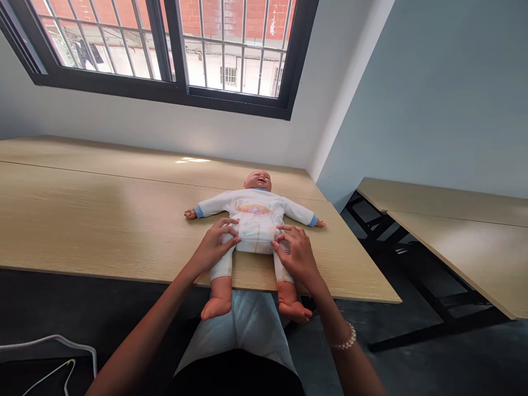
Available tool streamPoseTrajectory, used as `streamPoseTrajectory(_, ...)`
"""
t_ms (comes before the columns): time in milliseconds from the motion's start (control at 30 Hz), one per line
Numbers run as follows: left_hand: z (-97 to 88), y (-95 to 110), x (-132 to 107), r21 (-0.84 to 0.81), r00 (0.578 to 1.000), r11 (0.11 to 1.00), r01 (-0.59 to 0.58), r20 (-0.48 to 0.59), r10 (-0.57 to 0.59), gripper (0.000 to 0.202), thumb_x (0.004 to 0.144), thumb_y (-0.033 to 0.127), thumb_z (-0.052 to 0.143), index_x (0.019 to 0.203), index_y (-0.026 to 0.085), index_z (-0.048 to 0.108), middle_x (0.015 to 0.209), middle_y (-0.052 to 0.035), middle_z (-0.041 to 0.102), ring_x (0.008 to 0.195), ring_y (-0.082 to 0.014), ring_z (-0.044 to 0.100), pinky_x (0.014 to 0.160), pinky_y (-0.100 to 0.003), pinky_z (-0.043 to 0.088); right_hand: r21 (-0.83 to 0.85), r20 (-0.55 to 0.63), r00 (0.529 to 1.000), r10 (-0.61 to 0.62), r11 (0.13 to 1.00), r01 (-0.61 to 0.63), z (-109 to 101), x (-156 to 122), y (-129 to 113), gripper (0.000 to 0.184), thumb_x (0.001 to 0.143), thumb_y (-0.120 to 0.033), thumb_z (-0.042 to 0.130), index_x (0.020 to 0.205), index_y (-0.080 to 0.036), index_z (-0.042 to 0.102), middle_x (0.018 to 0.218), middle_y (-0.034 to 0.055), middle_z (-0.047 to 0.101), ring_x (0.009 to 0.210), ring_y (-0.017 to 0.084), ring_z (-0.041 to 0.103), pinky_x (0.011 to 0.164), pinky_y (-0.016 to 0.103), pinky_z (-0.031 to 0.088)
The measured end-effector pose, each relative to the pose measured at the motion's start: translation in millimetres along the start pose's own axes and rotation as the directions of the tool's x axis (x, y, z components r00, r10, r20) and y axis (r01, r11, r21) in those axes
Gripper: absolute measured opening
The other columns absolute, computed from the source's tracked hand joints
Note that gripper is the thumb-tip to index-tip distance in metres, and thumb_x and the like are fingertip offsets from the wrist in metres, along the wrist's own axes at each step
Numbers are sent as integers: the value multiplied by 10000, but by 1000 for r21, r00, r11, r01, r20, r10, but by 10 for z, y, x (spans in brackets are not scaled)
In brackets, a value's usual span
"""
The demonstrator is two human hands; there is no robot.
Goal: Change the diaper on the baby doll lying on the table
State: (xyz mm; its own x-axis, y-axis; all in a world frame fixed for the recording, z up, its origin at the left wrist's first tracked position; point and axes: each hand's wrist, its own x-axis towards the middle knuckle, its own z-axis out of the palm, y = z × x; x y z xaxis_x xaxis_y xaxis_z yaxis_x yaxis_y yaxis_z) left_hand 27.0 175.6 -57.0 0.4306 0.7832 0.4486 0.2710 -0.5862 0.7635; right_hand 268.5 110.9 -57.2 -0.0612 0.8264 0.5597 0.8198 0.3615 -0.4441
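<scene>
While both hands are at its middle, the doll (pixel 254 199) lies on its back on the pale wooden surface (pixel 124 220), head toward the window (pixel 177 91), lower legs reaching past the near edge. Its head is bare and smooth, the mouth parted. The arms are stretched out to either side. It wears a white top (pixel 268 202) with a blue collar, blue cuffs and an orange and pink print across the chest. A white diaper (pixel 254 241) covers the hips, marked with a faint pattern and a thin yellowish line down the front. White trousers (pixel 223 266) cover the upper legs; the feet are bare, toes turned outward. The left hand (pixel 223 239) has its fingers bent and parted at the diaper's left side in view; the right hand (pixel 291 245) lies likewise at the opposite side, a bracelet (pixel 347 336) on that wrist. Whether either one pinches material cannot be told. The diaper's side edges are partly covered by the fingers, and its back is out of sight under the doll. The chest print and the diaper's small markings are too fine to read. The doll's upper thighs are partly hidden by the hands, and the window is cut off at the top.
</scene>
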Motion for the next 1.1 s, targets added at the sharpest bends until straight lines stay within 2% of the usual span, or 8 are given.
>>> streamPoseTrajectory(100, -10, -21, -25, -16, 1000, 1000, 10, 2, -10, 204, 891, 356, 610, 778, 194, 664, 1266, -113, 587, 1242, -294, 541, 1101, -493, 377, -5, 18, 1000, 8, 1000, -7, -23, -16, 11, 87, 906, -214, 663, 819, -206, 655, 1247, 58, 635, 1176, 287, 515, 1031, 492, 381)
streamPoseTrajectory(233, -2, -22, -45, 62, 998, 998, 10, 59, -14, 146, 842, 321, 667, 762, 198, 662, 1335, -107, 550, 1279, -312, 509, 1105, -505, 364, -19, 67, 998, 10, 1000, -8, -49, -41, -12, 65, 860, -233, 727, 821, -217, 677, 1275, 55, 625, 1227, 311, 480, 1059, 521, 348)
streamPoseTrajectory(367, 14, -16, -45, 111, 998, 994, 21, 56, -27, 130, 798, 295, 717, 727, 201, 662, 1361, -96, 540, 1277, -321, 508, 1100, -513, 371, 0, 91, 995, 34, 999, -34, -54, -48, -28, 82, 814, -205, 760, 788, -223, 684, 1286, 62, 619, 1221, 325, 485, 1057, 548, 333)
streamPoseTrajectory(600, -52, -23, -28, -54, 993, 995, 78, 98, -73, 212, 817, 388, 714, 716, 203, 689, 1339, -96, 561, 1293, -317, 497, 1058, -483, 422, 55, 98, 994, 55, 997, -61, -43, -43, 57, 86, 831, -196, 725, 768, -220, 672, 1292, 55, 617, 1153, 315, 514, 1017, 527, 372)
streamPoseTrajectory(800, -61, -18, -34, -108, 990, 989, 106, 103, -95, 235, 814, 426, 712, 731, 207, 692, 1360, -92, 545, 1328, -313, 464, 1003, -436, 450, 93, 128, 990, 51, 994, -63, -61, -38, 87, 85, 843, -207, 707, 776, -218, 655, 1308, 52, 601, 1183, 312, 503, 1051, 541, 359)
streamPoseTrajectory(933, -27, 25, -64, -137, 987, 981, 136, 99, -123, 235, 802, 415, 725, 725, 199, 673, 1361, -90, 551, 1330, -318, 460, 987, -423, 455, 180, 140, 988, 67, 979, -92, -56, -69, 97, 80, 854, -249, 683, 788, -218, 649, 1311, 65, 592, 1238, 317, 484, 1095, 570, 328)
streamPoseTrajectory(1033, -45, 4, -61, -310, 971, 924, 224, -13, -240, 273, 775, 441, 741, 802, 197, 619, 1334, -85, 580, 1284, -309, 512, 963, -405, 484, 410, 124, 987, 100, 901, -142, -57, -61, 153, 169, 860, -383, 680, 874, -220, 641, 1347, 87, 558, 1301, 300, 465, 1144, 544, 317)
streamPoseTrajectory(1100, -107, -64, -10, -496, 900, 813, 304, -130, -415, 327, 767, 461, 732, 908, 208, 581, 1298, -82, 600, 1241, -282, 551, 923, -370, 517, 633, 64, 969, 237, 742, -223, -80, 14, 239, 321, 822, -468, 713, 997, -222, 604, 1375, 103, 528, 1312, 285, 477, 1147, 506, 356)
